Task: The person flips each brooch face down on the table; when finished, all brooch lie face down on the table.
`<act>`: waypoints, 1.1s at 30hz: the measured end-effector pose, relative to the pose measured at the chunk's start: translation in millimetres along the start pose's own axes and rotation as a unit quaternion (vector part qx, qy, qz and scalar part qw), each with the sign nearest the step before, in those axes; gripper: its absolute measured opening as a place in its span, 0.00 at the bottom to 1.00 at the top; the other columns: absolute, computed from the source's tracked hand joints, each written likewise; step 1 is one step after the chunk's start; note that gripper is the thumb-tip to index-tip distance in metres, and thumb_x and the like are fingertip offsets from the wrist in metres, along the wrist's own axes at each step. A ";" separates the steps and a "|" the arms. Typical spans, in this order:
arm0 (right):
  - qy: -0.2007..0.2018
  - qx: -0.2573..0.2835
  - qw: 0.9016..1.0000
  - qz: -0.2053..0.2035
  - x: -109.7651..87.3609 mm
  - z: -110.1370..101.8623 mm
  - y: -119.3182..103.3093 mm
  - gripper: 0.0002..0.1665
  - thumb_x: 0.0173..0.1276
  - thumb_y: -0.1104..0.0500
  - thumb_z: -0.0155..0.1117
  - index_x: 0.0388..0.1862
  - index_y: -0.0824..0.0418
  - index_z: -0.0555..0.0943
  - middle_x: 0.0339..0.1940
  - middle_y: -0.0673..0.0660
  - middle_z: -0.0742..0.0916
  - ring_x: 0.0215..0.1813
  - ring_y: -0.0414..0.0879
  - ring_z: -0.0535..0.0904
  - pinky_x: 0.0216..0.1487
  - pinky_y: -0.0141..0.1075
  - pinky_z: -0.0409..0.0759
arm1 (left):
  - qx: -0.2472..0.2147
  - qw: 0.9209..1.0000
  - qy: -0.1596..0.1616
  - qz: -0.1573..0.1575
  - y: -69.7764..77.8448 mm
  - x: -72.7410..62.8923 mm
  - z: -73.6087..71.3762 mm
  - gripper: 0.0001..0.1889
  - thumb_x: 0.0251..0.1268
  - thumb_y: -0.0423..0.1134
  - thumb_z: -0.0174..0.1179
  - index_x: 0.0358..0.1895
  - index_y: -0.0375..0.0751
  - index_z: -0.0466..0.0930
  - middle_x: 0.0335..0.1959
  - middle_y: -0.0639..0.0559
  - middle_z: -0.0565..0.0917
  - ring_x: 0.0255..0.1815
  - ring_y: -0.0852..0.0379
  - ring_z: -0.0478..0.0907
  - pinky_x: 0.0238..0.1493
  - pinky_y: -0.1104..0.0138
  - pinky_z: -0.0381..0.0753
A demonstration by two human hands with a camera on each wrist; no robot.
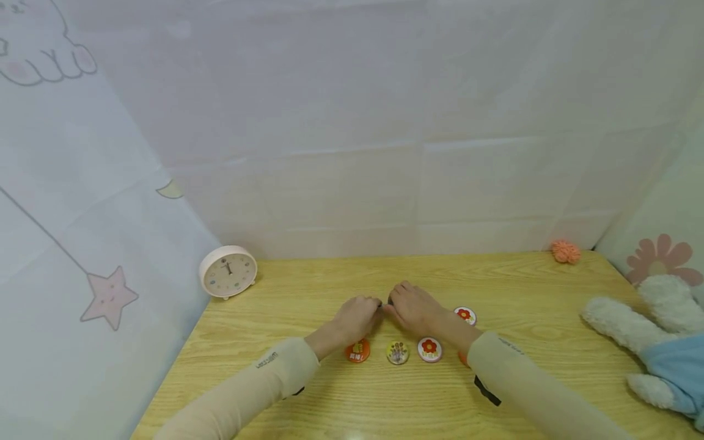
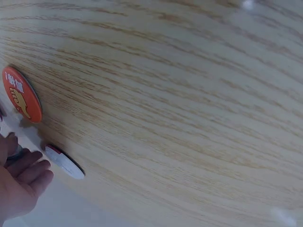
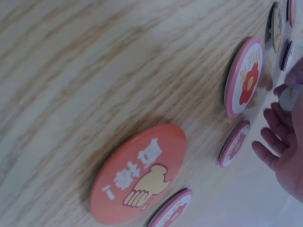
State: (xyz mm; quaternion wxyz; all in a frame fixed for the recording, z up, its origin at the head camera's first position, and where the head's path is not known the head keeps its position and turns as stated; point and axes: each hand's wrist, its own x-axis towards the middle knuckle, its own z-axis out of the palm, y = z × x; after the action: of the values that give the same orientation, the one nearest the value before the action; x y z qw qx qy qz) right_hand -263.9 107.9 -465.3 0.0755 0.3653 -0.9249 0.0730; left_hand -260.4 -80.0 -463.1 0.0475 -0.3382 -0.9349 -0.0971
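The left hand (image 1: pixel 356 316) and the right hand (image 1: pixel 416 307) meet over the middle of the table (image 1: pixel 308 397), their fingertips close together. The left hand's thumb and fingers are bent around a small dark piece (image 2: pixel 17 153), which lies between them, mostly covered; its shape is hard to make out. The right hand pinches a round pale disc (image 3: pixel 288 99) near the fingertips, and its other fingers extend below the disc, slightly apart. Whether the dark piece and the disc are one object, I cannot tell.

Round badges lie directly on the table. On the near side of the hands, an orange badge (image 1: pixel 357 351) with a thumbs-up print sits just below the left hand. To its right comes a yellow badge (image 1: pixel 397 352), roughly below the gap between the hands, then a flower badge (image 1: pixel 429 349) under the right wrist. A second orange badge (image 1: pixel 463 358) is partly hidden by the right sleeve (image 1: pixel 511 366). Beyond the right forearm lies another red-flower badge (image 1: pixel 465 315). In the left wrist view, a white badge (image 2: pixel 65 161), seen almost edge-on, lies near the left fingertips.

A pink clock (image 1: pixel 228 272) stands at the table's far left, a coral pompom (image 1: pixel 565 252) near the far right corner, and a plush toy (image 1: pixel 673 360) in a blue garment along the right side.
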 end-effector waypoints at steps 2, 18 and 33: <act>0.004 -0.001 1.000 -0.014 0.3 0.8 0.5 0.17 0.79 0.52 0.47 0.39 0.62 0.78 0.38 0.55 0.81 0.44 0.50 0.75 0.47 0.43 0.77 | -0.013 1.000 0.003 -0.003 0.6 0.9 0.3 0.09 0.73 0.36 0.56 0.34 0.37 0.82 0.18 0.53 0.76 0.16 0.65 0.68 0.18 0.76 0.70; 0.059 0.169 0.981 0.077 9.1 2.0 -1.5 0.19 0.79 0.59 0.47 0.26 0.56 0.76 0.23 0.46 0.78 0.33 0.44 0.76 0.40 0.42 0.78 | -0.036 0.998 0.052 0.007 3.0 1.9 -2.5 0.19 0.68 0.46 0.62 0.48 0.32 0.77 0.32 0.44 0.85 0.32 0.54 0.85 0.29 0.69 0.83; 0.055 0.244 0.967 0.046 7.1 -7.1 -2.1 0.16 0.72 0.64 0.59 0.58 0.64 0.75 0.34 0.54 0.85 0.31 0.39 0.77 0.32 0.32 0.78 | 0.021 0.999 0.012 -0.030 6.7 2.0 -7.5 0.16 0.68 0.39 0.62 0.48 0.27 0.79 0.38 0.41 0.84 0.38 0.52 0.83 0.32 0.67 0.84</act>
State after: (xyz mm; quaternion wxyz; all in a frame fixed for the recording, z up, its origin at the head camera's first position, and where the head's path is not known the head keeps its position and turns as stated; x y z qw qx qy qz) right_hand -267.0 103.0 -456.8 0.0312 0.3256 -0.8892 0.3200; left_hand -257.4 -75.3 -454.4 0.0629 -0.3076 -0.9458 -0.0832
